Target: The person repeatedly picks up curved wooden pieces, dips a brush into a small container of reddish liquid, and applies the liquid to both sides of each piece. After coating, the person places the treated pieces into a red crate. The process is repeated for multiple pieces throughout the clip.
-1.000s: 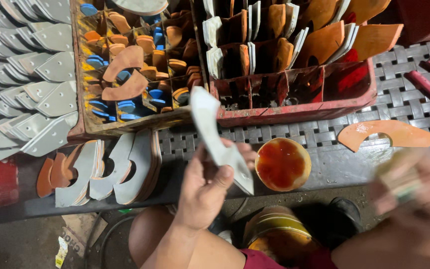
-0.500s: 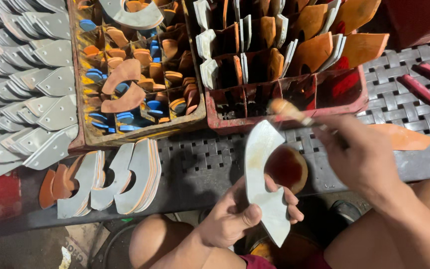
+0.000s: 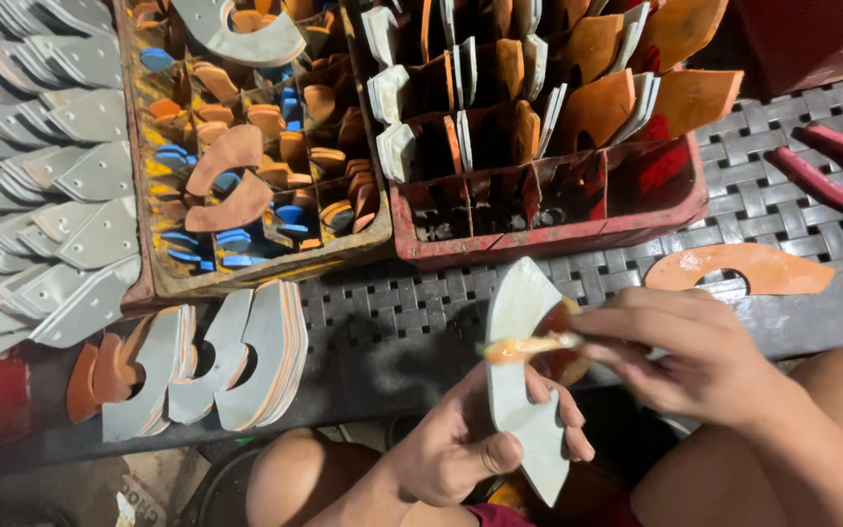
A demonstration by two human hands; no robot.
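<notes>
Right now the gluing step looks to be in hand. The left hand (image 3: 465, 449) grips a pale curved piece (image 3: 521, 376) upright near the lap, thumb across its lower end and fingers behind. The right hand (image 3: 680, 356) is closed in a pinch on a small brush (image 3: 529, 344), whose orange-wet tip lies across the piece's left edge, about midway up. Just behind the piece an orange glue pot (image 3: 563, 356) is mostly hidden.

Further off, a red crate (image 3: 548, 234) holds orange and white pieces on edge, and left of it a yellowed crate (image 3: 256, 273) holds small orange and blue bits. A leaning stack (image 3: 226, 366) of similar pieces stands at near left; one orange piece (image 3: 739, 268) lies flat at right, with red pliers (image 3: 831, 176) beyond.

As a judgement, the next stroke calls for a steady hold and even coverage along the face without dripping.
</notes>
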